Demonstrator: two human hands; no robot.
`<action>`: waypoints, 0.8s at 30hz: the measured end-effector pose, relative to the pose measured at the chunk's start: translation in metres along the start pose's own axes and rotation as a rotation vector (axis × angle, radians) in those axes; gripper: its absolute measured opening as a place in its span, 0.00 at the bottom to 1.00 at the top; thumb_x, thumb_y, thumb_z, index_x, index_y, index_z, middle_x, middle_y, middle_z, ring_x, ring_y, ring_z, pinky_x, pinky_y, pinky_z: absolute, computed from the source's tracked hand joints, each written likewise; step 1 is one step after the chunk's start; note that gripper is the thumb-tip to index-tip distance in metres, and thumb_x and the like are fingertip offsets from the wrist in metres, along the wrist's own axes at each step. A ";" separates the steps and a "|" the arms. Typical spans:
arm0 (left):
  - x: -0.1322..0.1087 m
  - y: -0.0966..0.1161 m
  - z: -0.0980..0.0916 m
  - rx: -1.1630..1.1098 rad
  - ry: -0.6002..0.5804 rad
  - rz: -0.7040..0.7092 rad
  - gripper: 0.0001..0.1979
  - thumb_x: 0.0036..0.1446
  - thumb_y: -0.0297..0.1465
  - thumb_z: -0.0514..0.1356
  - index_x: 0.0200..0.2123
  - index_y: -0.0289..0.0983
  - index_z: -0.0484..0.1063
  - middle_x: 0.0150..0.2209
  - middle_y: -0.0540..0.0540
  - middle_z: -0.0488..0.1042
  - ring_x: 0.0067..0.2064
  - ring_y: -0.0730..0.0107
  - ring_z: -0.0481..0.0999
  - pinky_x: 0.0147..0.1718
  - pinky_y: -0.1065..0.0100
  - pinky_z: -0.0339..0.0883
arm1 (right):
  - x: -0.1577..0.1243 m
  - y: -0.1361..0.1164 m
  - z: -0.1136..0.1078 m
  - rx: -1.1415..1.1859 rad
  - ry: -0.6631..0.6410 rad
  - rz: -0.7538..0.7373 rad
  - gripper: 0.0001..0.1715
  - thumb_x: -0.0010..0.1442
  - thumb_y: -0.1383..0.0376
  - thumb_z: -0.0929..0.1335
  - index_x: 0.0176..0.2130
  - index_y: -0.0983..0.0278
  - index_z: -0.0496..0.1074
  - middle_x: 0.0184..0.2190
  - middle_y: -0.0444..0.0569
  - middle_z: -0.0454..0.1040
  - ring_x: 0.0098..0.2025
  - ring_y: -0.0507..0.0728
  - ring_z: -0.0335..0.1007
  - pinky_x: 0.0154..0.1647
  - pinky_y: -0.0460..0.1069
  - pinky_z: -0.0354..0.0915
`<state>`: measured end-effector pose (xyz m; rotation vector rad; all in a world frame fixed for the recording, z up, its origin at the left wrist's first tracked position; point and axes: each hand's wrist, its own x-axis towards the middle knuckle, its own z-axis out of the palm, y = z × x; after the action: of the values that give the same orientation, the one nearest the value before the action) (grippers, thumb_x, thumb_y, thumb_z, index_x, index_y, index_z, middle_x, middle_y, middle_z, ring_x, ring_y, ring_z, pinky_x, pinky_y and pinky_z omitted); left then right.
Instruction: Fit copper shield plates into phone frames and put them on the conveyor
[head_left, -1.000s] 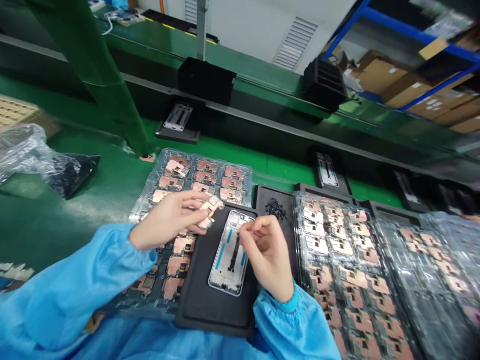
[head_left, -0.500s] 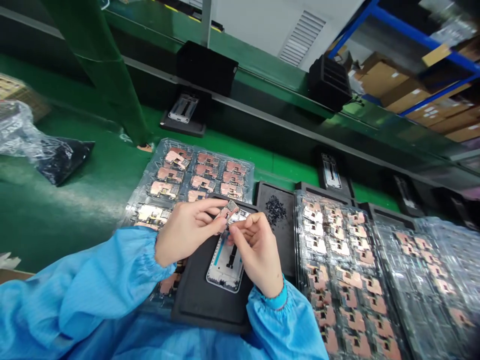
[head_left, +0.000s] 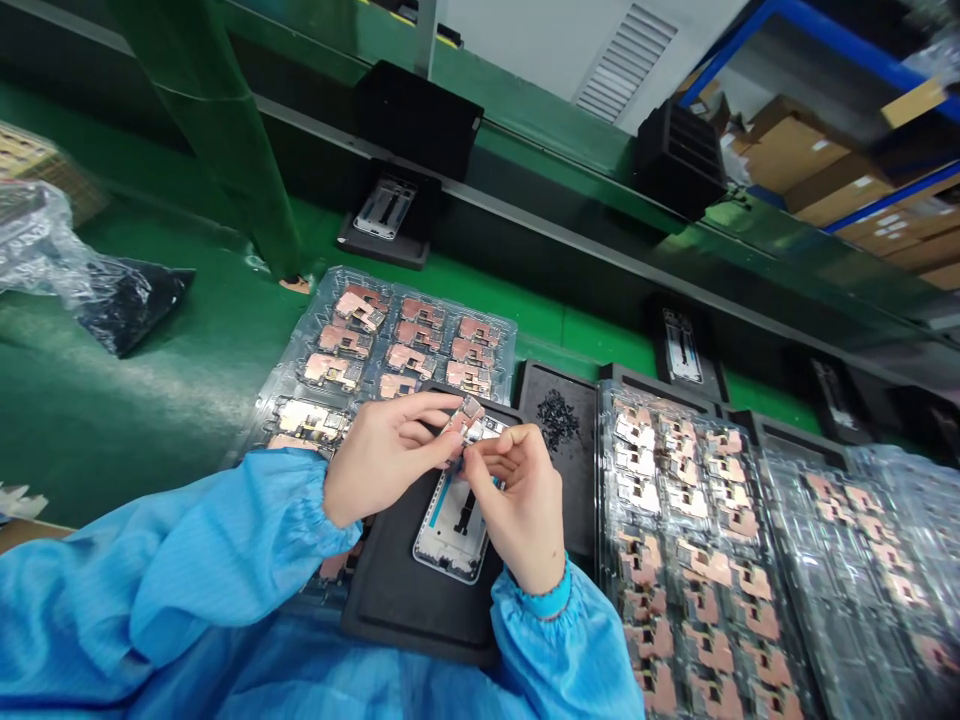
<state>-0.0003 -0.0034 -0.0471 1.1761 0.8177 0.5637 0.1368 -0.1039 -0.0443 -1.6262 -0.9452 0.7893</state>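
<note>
My left hand [head_left: 386, 455] pinches a small copper-coloured board part [head_left: 469, 412] at the top end of a white phone frame [head_left: 454, 520]. The frame lies in a black holder tray [head_left: 405, 600] in front of me. My right hand [head_left: 521, 495] meets the left one, its fingertips closed on the same small part. Both hands hover just over the frame's upper edge. Blue sleeves cover both my arms.
A clear blister tray of copper parts [head_left: 390, 345] lies behind my left hand. A black dish of tiny screws [head_left: 559, 420] sits right of the frame. More part trays [head_left: 690, 540] fill the right. A green post [head_left: 217, 140] and conveyor holders with frames [head_left: 386, 215] stand beyond.
My left hand brought the small part from over the blister tray to the frame's top end. My right hand rose from the frame's middle and closed on the part too.
</note>
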 end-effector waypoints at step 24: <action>-0.006 0.004 0.002 -0.085 -0.013 -0.002 0.21 0.54 0.33 0.71 0.50 0.38 0.72 0.36 0.50 0.79 0.31 0.68 0.83 0.34 0.69 0.83 | -0.004 -0.006 -0.004 0.284 -0.081 0.036 0.18 0.66 0.61 0.74 0.36 0.58 0.60 0.32 0.42 0.75 0.28 0.52 0.71 0.31 0.47 0.68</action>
<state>-0.0020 -0.0077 -0.0419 1.1004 0.7761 0.5829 0.1372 -0.1079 -0.0373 -1.3752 -0.8205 0.9738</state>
